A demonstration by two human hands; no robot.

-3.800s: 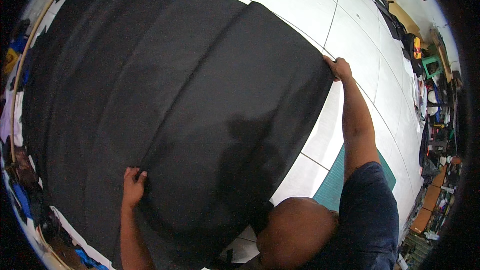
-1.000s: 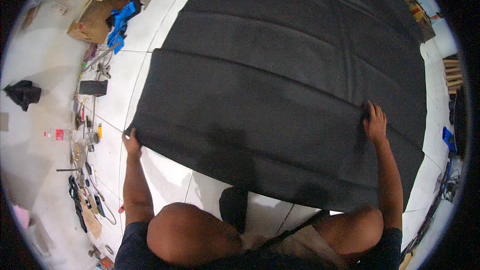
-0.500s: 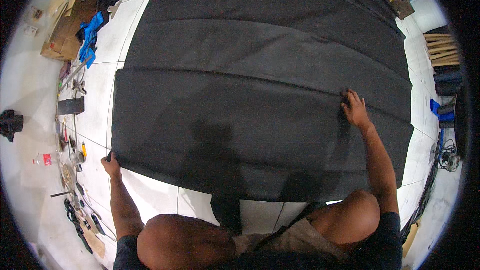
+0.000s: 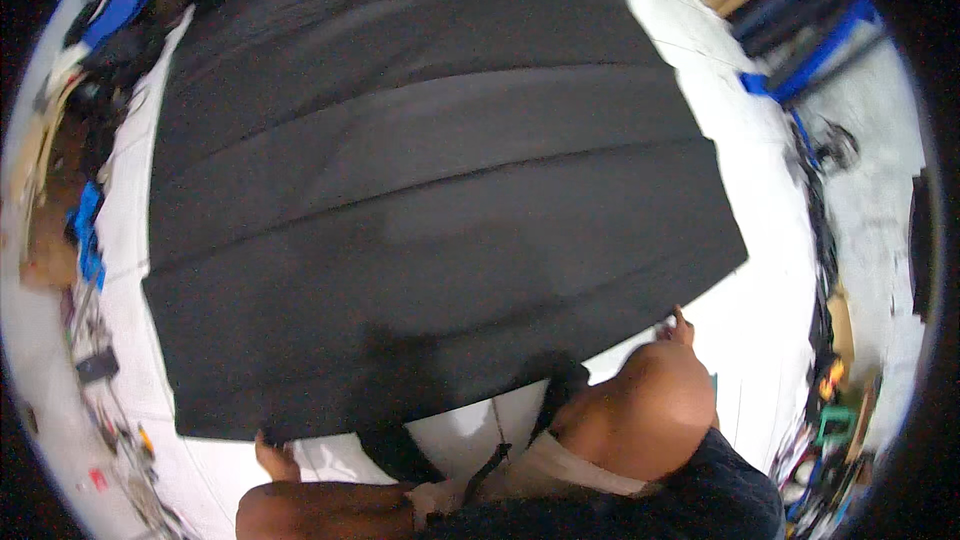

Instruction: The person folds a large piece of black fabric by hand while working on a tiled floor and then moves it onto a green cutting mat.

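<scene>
A large sheet of black fabric (image 4: 440,230) lies over the white tiled floor in front of me, crossed by several long fold lines and ripples. At its near edge, left of centre, my left hand (image 4: 275,457) is closed with its fingertips at the cloth's border. My right hand (image 4: 680,328) pinches the near edge on the right, just beyond my raised knee, which hides part of it. Between the two hands the edge passes in front of my feet.
White floor tiles (image 4: 760,320) border the fabric. Along the left stand a cardboard box, a blue cloth (image 4: 88,230) and scattered tools. At the right are dark rolls (image 4: 790,10), a blue frame, coiled cable (image 4: 836,145) and a green stool (image 4: 838,425).
My view has turned to the right. My right hand has come from the middle of the fabric back to its near edge; my left hand has shifted from the left corner inward along that edge.
</scene>
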